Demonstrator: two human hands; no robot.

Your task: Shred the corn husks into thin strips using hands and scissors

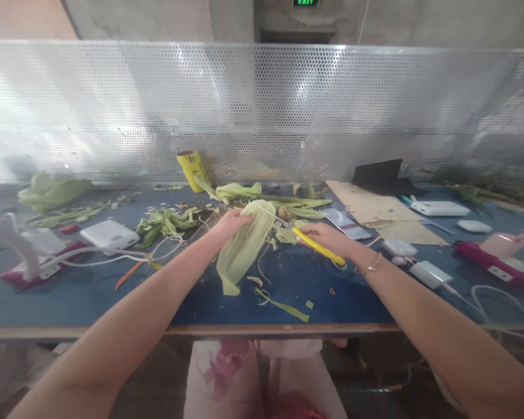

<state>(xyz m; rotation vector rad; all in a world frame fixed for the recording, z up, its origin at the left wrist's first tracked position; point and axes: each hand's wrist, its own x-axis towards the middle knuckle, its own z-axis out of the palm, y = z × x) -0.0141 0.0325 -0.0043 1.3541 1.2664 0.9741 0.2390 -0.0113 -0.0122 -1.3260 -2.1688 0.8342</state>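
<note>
My left hand (pixel 236 221) pinches the upper left edge of a broad, pale green corn husk (pixel 244 250), which hangs towards the table's front. In my right hand (pixel 322 233) is a yellow-handled utility knife (pixel 317 247). Its thin metal blade points left and lies over the husk's upper right part; whether it cuts into the husk is too fine to tell. More green husks (pixel 240 191) lie just behind my hands. A narrow green strip (pixel 288 310) and small scraps rest on the blue table (pixel 332 311) in front.
Left are leafy scraps (pixel 168 224), a white charger box (pixel 110 234) and cables. A yellow tube (pixel 193 169) stands at the back. Right are a phone (pixel 348 224), cardboard (pixel 375 203), white cases (pixel 399 248) and a magenta power strip (pixel 498 265). A perforated metal screen (pixel 157 110) closes the back.
</note>
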